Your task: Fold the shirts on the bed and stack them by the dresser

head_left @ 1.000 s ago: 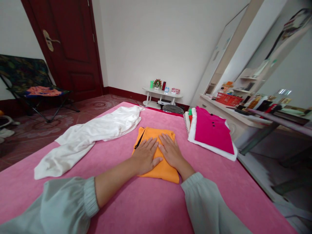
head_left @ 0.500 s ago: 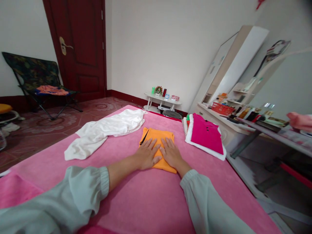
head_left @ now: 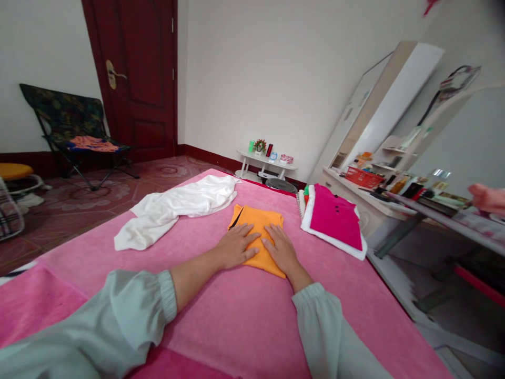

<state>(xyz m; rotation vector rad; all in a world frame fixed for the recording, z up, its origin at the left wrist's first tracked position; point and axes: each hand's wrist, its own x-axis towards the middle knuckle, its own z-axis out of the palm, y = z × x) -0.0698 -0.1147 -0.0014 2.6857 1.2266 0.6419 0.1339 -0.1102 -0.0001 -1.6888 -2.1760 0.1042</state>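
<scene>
A folded orange garment (head_left: pixel 256 215) with a dark zip at its far left corner lies on the pink bed cover (head_left: pixel 229 326). My left hand (head_left: pixel 235 246) rests flat on its left side, fingers stretched out. On the right part of the same garment lies my right hand (head_left: pixel 281 249), also flat with its fingers apart. Neither hand grips the cloth. To the left of the garment a white garment (head_left: pixel 177 205) is spread loosely, its surface wrinkled. On the right sits a folded magenta shirt (head_left: pixel 335 216) with dark buttons, on top of a folded white cloth (head_left: pixel 313 226).
Beyond the bed stands a low white table (head_left: pixel 265 159) with small ornaments. A dressing table with a red basket (head_left: pixel 363 177) and bottles is along the right. A camouflage folding chair (head_left: pixel 74 118) holding orange cloth stands by the dark red door (head_left: pixel 148 79).
The view has turned slightly left, so the room appears shifted right. My hands have spread a little farther apart on the orange garment, both still flat.
</scene>
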